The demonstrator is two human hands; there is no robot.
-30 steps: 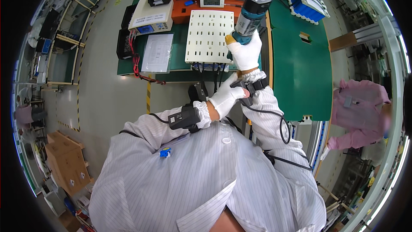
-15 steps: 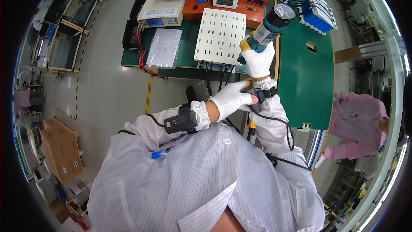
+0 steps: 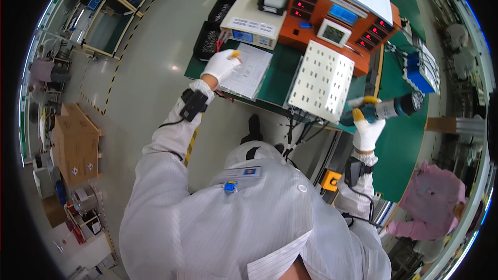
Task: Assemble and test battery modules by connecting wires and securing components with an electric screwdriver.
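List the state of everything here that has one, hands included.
Left hand: over the paper sheet, contact unclear
Right hand: closed around the power driver
Power driver: gripped, turned sideways; running or not, unclear
Paper sheet: lying flat
Orange instrument: on, red digits lit
White meter: on, blue screen lit

White gloves (image 3: pixel 223 67) have yellow fingertips (image 3: pixel 358 115), the power driver (image 3: pixel 389 109) is teal and black, the smock (image 3: pixel 218 228) pinstriped white, the tabletop (image 3: pixel 399 155) green
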